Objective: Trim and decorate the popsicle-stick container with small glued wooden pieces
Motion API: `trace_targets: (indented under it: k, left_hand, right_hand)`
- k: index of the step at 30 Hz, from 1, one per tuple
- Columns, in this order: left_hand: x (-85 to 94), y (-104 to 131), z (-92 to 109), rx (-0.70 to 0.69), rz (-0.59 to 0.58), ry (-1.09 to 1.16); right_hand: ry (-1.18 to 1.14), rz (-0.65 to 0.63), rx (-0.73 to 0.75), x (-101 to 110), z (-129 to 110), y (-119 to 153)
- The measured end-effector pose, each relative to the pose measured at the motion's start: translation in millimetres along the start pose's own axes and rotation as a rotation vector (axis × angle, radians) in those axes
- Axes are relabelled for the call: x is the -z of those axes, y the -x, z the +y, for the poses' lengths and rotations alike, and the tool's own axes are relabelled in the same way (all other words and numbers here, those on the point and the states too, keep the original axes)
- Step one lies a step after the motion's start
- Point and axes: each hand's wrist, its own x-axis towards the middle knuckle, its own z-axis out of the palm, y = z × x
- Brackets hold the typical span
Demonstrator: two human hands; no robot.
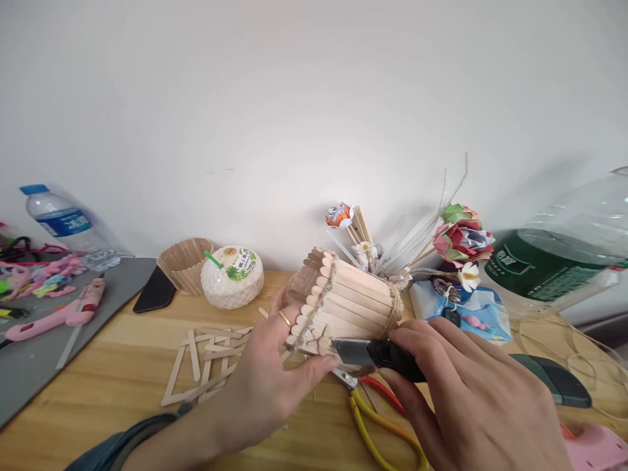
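Note:
My left hand (277,369) grips a round pot made of craft sticks (346,294), tilted on its side above the table. Twine wraps the pot near its rim and near its base. A ring shows on one finger, and some fingers are hidden inside or behind the pot. In my right hand (475,386) is a utility knife (353,352) with a dark body. Its front end touches small stick pieces (318,340) at the lower rim, close to my left thumb. Under the pot lie scissors (367,418) with yellow and red handles, their blades partly covered.
Loose craft sticks (193,356) lie left of my hands. Behind them stand a second stick pot (184,265) and a white coconut (233,281) with a green straw. Paper flowers (464,239), a large bottle (544,268) and a pink glue gun (66,314) sit around the table.

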Motion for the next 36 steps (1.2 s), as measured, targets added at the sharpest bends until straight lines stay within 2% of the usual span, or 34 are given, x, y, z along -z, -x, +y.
trace_targets:
  k: [11,17,26,36]
  left_hand:
    - [-2.6,2.0,1.5,0.134,-0.05,0.195]
    - [-2.4,-1.1,3.5,0.16,-0.071,0.345]
    - [-1.6,-2.6,4.9,0.141,-0.012,0.259]
    - [-1.6,-7.8,7.1,0.133,-0.068,0.419]
  right_hand:
    - [0.017,0.028,-0.005,-5.3,0.5,1.1]
    - [-0.191,-0.016,-0.096,0.2,4.6,2.7]
    - [-0.157,0.005,-0.11,5.1,8.1,1.0]
    - [-0.112,-0.005,-0.037,-0.5,6.7,3.8]
